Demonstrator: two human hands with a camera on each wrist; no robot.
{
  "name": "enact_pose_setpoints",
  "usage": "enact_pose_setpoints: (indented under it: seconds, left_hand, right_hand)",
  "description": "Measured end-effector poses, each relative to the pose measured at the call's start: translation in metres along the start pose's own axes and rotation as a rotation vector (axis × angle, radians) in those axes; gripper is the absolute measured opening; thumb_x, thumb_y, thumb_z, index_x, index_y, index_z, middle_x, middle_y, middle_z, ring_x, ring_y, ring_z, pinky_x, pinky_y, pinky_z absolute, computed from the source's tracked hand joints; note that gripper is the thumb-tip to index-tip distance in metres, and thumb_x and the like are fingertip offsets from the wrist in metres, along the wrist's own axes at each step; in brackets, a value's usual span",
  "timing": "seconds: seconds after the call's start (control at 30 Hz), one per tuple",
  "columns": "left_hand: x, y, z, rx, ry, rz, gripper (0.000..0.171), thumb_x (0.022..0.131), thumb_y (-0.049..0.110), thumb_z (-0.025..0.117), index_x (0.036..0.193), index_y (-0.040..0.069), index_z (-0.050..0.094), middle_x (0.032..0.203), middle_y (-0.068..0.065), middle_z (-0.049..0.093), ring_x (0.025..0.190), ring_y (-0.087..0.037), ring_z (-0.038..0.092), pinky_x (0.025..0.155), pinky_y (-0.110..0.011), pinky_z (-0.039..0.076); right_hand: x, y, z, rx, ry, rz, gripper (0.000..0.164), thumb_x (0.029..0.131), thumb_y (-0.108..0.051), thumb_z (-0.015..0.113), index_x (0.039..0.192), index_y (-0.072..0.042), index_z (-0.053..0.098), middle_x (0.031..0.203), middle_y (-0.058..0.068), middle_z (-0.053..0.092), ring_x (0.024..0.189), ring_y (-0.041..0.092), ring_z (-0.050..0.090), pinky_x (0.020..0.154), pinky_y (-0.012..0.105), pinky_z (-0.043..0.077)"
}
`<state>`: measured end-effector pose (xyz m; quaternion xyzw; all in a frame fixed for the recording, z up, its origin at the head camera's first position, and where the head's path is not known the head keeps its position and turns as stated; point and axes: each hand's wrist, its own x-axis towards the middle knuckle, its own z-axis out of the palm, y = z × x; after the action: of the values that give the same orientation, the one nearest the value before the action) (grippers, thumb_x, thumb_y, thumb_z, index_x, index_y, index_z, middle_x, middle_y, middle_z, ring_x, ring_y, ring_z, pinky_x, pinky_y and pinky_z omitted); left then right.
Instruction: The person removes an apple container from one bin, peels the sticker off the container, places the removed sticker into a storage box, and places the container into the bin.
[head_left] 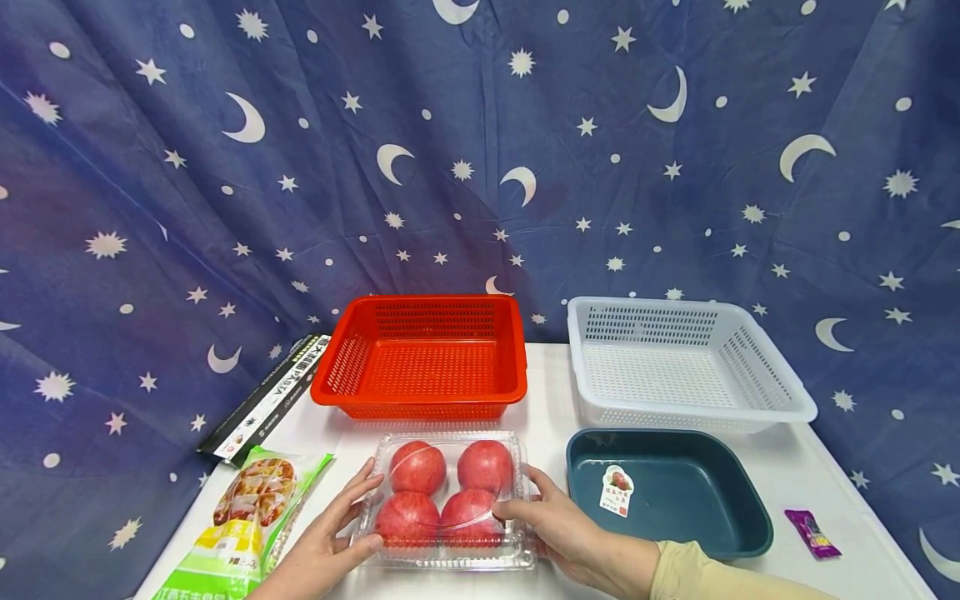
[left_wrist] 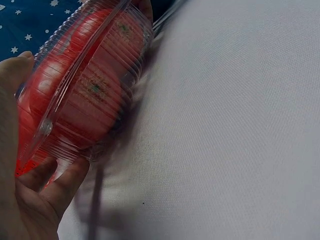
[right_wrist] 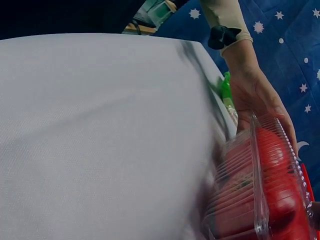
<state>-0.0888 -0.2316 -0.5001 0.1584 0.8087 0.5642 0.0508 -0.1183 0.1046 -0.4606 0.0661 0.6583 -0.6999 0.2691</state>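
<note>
From here, the left hand (head_left: pixel 327 532) and right hand (head_left: pixel 562 525) have their fingers round the clear box (head_left: pixel 457 561) by the desk's (head_left: pixel 547 383) near edge; squeezing hard might pop its lid (head_left: pixel 447 493).

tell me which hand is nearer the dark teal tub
The right hand. It is at the right side of the clear container, beside the dark teal tub; the left hand is on the container's opposite side.
</note>
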Motion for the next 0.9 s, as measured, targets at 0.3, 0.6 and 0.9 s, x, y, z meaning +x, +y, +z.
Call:
enact_pose_setpoints:
  seconds: [0.3,0.6,0.9]
  left_hand:
    - [0.001,-0.001,-0.003,-0.026,-0.013,0.065,0.062,0.100,0.003,0.064,0.156,0.008,0.039,0.167,-0.025,0.012,0.135,0.004,0.038,0.097,-0.025,0.047]
    - [0.002,-0.001,-0.006,-0.065,-0.030,0.037,0.062,0.101,0.003,0.062,0.157,0.008,0.036,0.169,-0.021,0.008,0.138,0.008,0.033,0.104,-0.019,0.037]
    - [0.000,0.001,-0.006,-0.033,0.005,-0.042,0.060,0.100,0.008,0.065,0.155,0.014,0.041,0.169,-0.019,0.013,0.140,-0.007,0.037,0.103,-0.020,0.040]
  right_hand:
    - [0.003,-0.002,0.000,0.058,-0.062,0.034,0.097,0.086,-0.020,0.075,0.161,-0.008,0.015,0.136,0.024,0.052,0.112,0.033,0.058,0.092,0.047,0.055]
    - [0.006,0.001,0.003,0.151,-0.105,0.005,0.094,0.089,-0.020,0.074,0.162,-0.015,0.015,0.143,0.022,0.048,0.120,0.034,0.054,0.100,0.047,0.051]
    - [0.008,0.009,0.006,0.218,-0.114,-0.009,0.093,0.088,-0.014,0.070,0.162,-0.014,0.013,0.140,0.022,0.050,0.114,0.031,0.058,0.096,0.046,0.054]
